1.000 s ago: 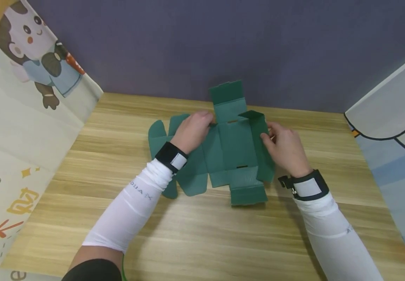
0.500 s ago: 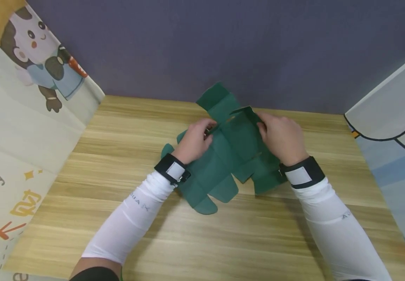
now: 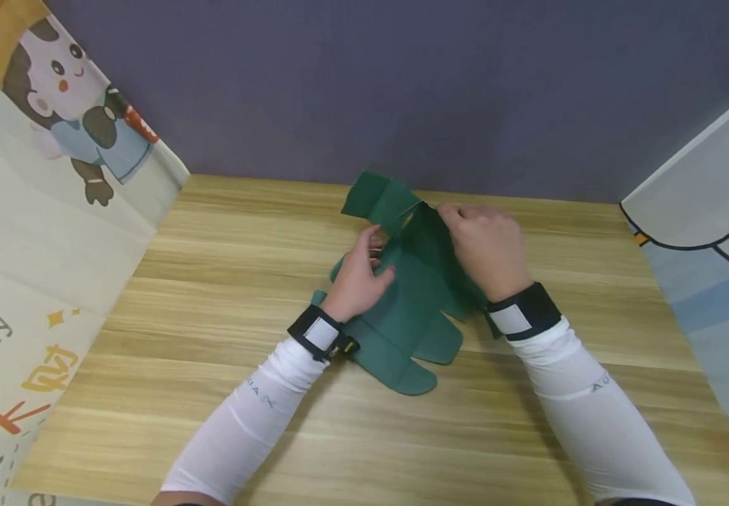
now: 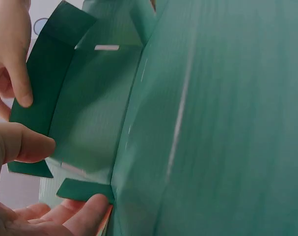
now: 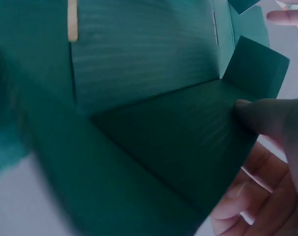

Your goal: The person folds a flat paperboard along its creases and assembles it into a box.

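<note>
A green cardboard box (image 3: 411, 295), partly folded with loose flaps, lies tilted on the table between both hands. My right hand (image 3: 491, 246) pinches its raised side panel. In the right wrist view the thumb (image 5: 257, 113) presses the panel's inner face, with the fingers behind it. My left hand (image 3: 358, 277) is at the box's left edge, thumb held apart from the fingers. In the left wrist view its fingertips (image 4: 92, 211) touch a small corner flap (image 4: 82, 189) from below. Part of the box is hidden under the hands.
The box rests on a wood-grain table (image 3: 212, 295). A dark wall panel (image 3: 364, 84) rises behind its back edge. Printed cartoon cloths (image 3: 22, 246) stand at both sides.
The box has turned, its left flaps swinging toward the front and its back flap leaning left. My right hand has moved left with the side panel. The left hand's fingers have spread.
</note>
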`<state>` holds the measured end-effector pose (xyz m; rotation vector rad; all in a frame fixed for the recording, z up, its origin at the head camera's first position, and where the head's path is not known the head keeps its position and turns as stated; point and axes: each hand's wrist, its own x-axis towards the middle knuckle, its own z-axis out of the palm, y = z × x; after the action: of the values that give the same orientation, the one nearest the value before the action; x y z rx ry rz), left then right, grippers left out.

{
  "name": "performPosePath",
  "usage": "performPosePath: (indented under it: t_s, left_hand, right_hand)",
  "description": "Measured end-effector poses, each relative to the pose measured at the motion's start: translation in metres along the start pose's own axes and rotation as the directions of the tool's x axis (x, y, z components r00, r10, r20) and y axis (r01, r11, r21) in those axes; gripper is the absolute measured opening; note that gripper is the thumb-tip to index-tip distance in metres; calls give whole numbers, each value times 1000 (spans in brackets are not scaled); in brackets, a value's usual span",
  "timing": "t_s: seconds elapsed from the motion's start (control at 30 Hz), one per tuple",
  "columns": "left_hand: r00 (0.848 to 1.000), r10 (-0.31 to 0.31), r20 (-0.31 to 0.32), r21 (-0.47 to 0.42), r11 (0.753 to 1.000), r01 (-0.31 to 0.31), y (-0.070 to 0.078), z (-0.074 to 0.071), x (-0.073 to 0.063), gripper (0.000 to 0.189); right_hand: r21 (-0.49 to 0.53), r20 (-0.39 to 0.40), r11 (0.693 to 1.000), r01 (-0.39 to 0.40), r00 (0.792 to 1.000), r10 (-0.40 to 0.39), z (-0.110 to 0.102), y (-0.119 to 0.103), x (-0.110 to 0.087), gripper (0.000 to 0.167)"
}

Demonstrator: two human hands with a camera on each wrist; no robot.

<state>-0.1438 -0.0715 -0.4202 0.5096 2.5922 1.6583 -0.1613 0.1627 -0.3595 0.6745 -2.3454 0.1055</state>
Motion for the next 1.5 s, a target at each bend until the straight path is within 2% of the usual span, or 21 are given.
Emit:
performPosePath:
  t_s: [0.13,0.4,0.67,0.97,1.2,1.5]
  left_hand:
    - [1000,-20,-8,-40,999,19,-4,8,-4,84]
    - [999,-33,-21,-79,996,32,-11,19,-5,94]
    - [999,-36,-23,-38,999,35,-10,26,-3,97]
    - [1000,-24,-10,-6,1000,24,-8,30,1,94]
    - [998,-58,8,66,996,57,-5,33,4,89]
    - [996,-85,10,98,992,83,-4,35,8,83]
  right_hand:
    - [-20,-2,998,53,999,-53,7,-3,1,27]
    - [-80,68,987,138,989,-132,17,-9,-1,31]
    - [-108,53,970,217,976,-213,28,-9,-7,35]
    - [-119,13,968,219,976,-219,36,-4,-8,37]
    - [-104,5,968,228,974,-228,41,0,-10,36]
    - [-127,2,960,249,968,-250,50,3,-15,38]
